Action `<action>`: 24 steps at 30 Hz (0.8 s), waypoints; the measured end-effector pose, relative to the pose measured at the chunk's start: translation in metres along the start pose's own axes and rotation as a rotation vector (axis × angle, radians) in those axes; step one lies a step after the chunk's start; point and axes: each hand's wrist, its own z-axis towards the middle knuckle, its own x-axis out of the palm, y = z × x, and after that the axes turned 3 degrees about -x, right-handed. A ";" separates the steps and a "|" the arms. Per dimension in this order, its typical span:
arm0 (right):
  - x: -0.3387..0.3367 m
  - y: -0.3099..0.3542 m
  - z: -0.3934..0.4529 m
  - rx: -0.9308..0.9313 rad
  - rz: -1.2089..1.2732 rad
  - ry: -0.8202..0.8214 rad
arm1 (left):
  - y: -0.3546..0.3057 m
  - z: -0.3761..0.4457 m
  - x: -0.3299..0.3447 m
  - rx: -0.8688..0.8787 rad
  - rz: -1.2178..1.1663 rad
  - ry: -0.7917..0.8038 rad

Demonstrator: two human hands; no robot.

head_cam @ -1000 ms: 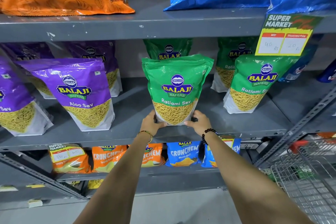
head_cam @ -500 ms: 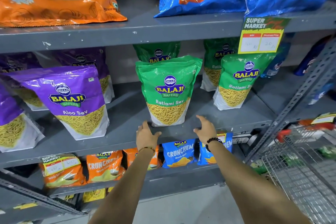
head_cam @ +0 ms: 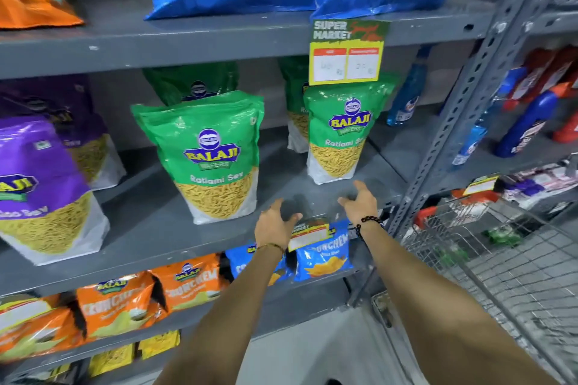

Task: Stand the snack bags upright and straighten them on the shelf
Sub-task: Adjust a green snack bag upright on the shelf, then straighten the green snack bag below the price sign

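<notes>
At the far left of the grey metal middle shelf [head_cam: 150,228] a glossy purple Aloo Sev pouch [head_cam: 40,197] stands upright near the front edge, with another purple pouch [head_cam: 84,141] behind it. Right of these, a glossy green Ratlami Sev pouch [head_cam: 212,159] stands upright, leaning slightly, and a second green pouch [head_cam: 194,84] shows behind it. Just right of its lower corner the left hand [head_cam: 275,228] hovers over the shelf's front edge, fingers spread, palm down, holding nothing and clear of the pouch. The right hand [head_cam: 359,206], a black bead bracelet [head_cam: 369,223] on its wrist, is likewise spread and empty, fingertips near the base of another upright green Ratlami Sev pouch [head_cam: 341,134] but not touching. Above that pouch hangs a yellow-and-green price tag [head_cam: 347,53]. At the far right is a wire shopping trolley [head_cam: 500,259]
</notes>
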 end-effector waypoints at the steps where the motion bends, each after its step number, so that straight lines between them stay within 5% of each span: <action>1: -0.007 -0.003 0.013 0.007 0.024 0.010 | -0.010 0.009 0.009 -0.004 -0.015 0.019; 14: -0.032 -0.016 0.141 -0.026 0.088 0.458 | -0.080 0.082 0.058 -0.112 -0.174 -0.012; 24: -0.037 -0.028 0.146 -0.115 0.128 0.481 | -0.081 0.076 0.067 -0.141 -0.132 -0.063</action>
